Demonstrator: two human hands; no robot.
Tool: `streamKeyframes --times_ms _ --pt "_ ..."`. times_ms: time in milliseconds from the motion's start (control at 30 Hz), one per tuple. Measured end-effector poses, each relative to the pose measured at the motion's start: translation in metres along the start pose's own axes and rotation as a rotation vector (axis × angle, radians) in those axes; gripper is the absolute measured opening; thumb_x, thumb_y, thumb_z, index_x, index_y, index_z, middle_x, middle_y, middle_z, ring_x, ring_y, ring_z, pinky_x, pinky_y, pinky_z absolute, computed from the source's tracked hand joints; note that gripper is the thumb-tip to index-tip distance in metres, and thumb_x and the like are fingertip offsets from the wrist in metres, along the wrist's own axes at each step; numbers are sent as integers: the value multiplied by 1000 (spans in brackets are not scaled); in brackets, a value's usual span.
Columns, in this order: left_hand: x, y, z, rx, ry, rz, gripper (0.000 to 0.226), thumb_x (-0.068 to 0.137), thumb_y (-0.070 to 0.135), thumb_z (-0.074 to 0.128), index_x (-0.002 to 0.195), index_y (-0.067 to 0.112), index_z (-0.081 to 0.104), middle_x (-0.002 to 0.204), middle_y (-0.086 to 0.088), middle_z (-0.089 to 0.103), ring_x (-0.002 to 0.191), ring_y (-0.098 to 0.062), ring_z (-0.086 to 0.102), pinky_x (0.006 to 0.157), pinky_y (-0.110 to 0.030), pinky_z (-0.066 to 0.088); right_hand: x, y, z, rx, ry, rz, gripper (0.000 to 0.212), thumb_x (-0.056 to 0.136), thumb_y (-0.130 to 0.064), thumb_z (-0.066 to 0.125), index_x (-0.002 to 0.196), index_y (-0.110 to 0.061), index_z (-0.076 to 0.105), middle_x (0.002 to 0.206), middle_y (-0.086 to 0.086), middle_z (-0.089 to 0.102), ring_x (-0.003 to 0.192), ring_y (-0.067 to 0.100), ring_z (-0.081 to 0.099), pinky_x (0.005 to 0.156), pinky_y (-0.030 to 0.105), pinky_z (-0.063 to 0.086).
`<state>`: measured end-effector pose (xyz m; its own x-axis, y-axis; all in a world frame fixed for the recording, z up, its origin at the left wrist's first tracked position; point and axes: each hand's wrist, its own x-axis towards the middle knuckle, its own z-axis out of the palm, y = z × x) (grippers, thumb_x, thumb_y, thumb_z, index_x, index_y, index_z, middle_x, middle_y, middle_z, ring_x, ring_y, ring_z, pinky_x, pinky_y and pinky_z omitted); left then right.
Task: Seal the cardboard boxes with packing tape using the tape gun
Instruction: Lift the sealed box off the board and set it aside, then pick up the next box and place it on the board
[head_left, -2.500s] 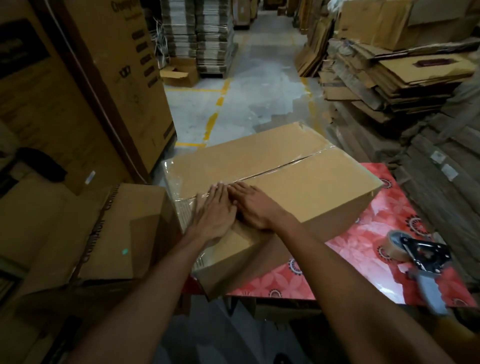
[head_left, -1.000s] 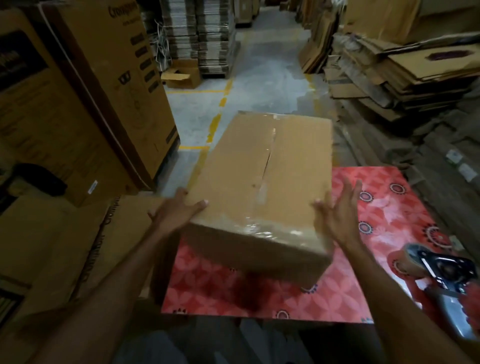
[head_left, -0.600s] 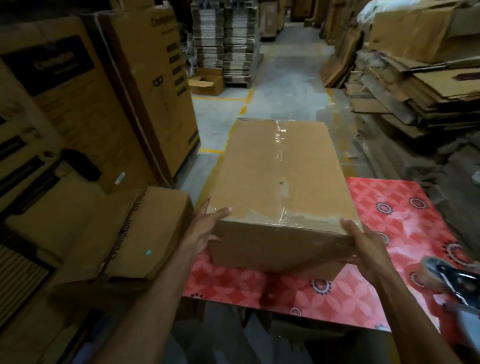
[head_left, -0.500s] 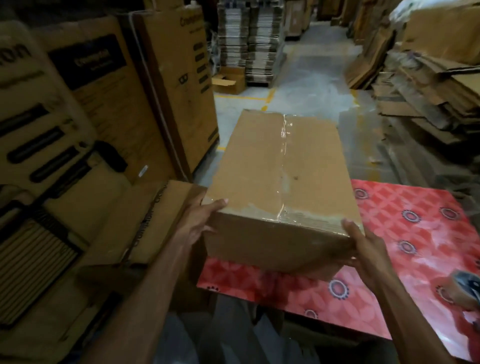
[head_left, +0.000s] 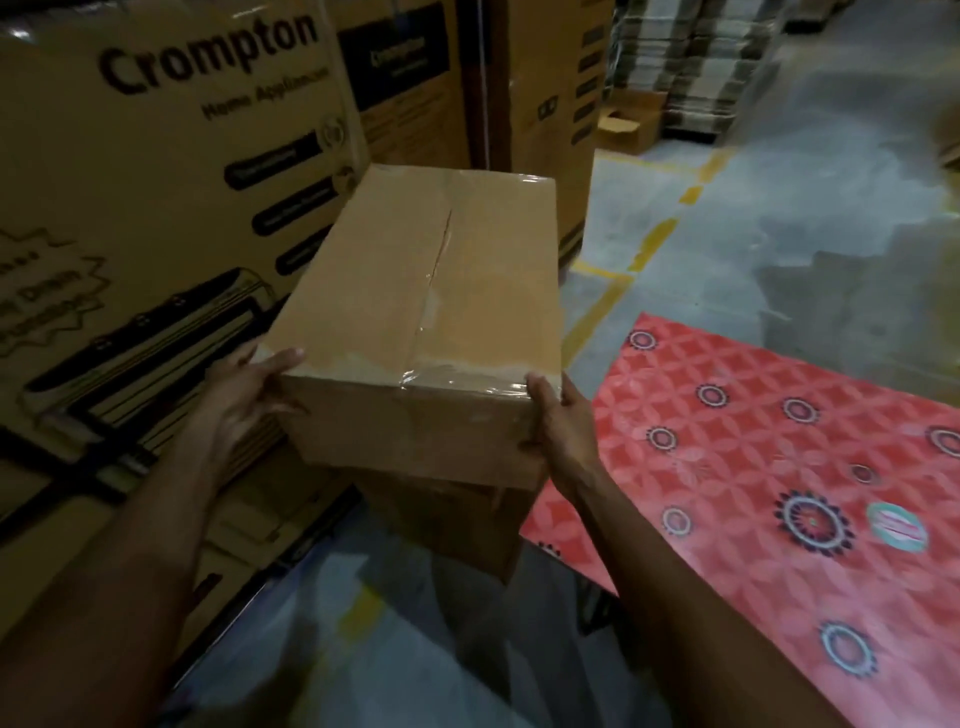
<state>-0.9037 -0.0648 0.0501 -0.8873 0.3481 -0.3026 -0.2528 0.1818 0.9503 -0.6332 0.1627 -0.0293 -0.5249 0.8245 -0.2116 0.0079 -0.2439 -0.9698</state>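
Observation:
A brown cardboard box (head_left: 415, 291) with clear tape along its top seam and over its near edge is held up in the air, left of the red patterned table (head_left: 753, 467). My left hand (head_left: 244, 389) grips its near left corner, thumb on the top edge. My right hand (head_left: 558, 421) grips the near right corner, thumb over the taped edge. Under the held box sits another cardboard box (head_left: 457, 525), partly hidden. The tape gun is out of view.
Tall printed "Crompton" cartons (head_left: 156, 182) stand close on the left. A small open box (head_left: 626, 124) and stacked flat cardboard (head_left: 701, 62) lie further back. The grey floor (head_left: 779, 208) with yellow lines runs beyond the table.
Both hands lifted the taped box off the red table and carried it left, towards the printed cartons. The view swung left too, and the tape gun dropped out of sight.

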Motion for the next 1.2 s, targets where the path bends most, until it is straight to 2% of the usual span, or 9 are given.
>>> streamKeyframes --times_ms 133,233,367,500,600,700,900,1067,1200 --pt "20 -37 3 120 -15 27 26 90 24 74 113 26 62 119 1 63 103 -22 62 74 -46 59 -2 56 14 -171 9 25 51 84 -63 55 129 -39 51 103 -6 66 90 25 63 74 40 52" --pt "36 -72 9 385 90 17 50 88 33 73 129 10 58 124 -11 65 109 -34 64 79 -43 56 -10 64 20 -303 -46 9 54 93 -55 54 139 -30 43 117 -6 64 101 21 62 88 37 50" --pt "33 -76 22 698 209 67 55 91 28 69 137 6 49 140 -22 50 116 -40 57 93 -48 53 -6 46 20 -432 -80 -7 51 94 -50 54 134 -18 49 122 6 66 108 30 64 93 46 52" --pt "10 -57 69 900 278 446 47 91 24 65 135 16 51 144 -13 40 127 -34 44 103 -46 39 -7 22 -13 -409 19 -15 32 97 -36 55 117 -14 62 111 3 70 102 26 66 81 35 50" --pt "-30 -48 156 773 40 606 30 89 21 69 118 20 63 117 -4 54 116 -28 49 89 -33 40 -14 -6 -64 -306 118 -46 19 89 -23 59 106 -18 66 99 1 72 85 23 71 79 47 59" --pt "-88 -59 265 665 -260 672 21 81 17 71 102 21 70 94 1 66 96 -27 62 85 -35 49 -30 -34 -136 -214 240 -91 22 89 -6 58 109 -13 66 100 4 69 73 21 70 66 38 57" --pt "-295 -117 458 533 -939 677 20 86 11 68 106 17 71 88 3 68 76 -15 60 68 -14 42 -137 -49 -346 -161 699 -95 21 90 0 56 106 -10 66 88 4 66 64 18 64 57 28 52" --pt "-489 -198 541 611 -1378 620 17 91 16 67 107 19 69 88 6 65 78 -10 58 63 -7 39 -305 -13 -524 -148 1139 -20 19 80 -7 56 83 -23 67 82 7 71 65 23 66 69 47 58" --pt "-629 -263 567 612 -1612 581 10 92 13 68 102 17 67 87 6 67 75 -1 59 69 -15 43 -446 6 -616 -181 1480 32 22 86 -6 58 99 -14 73 90 2 72 72 11 66 69 31 53"
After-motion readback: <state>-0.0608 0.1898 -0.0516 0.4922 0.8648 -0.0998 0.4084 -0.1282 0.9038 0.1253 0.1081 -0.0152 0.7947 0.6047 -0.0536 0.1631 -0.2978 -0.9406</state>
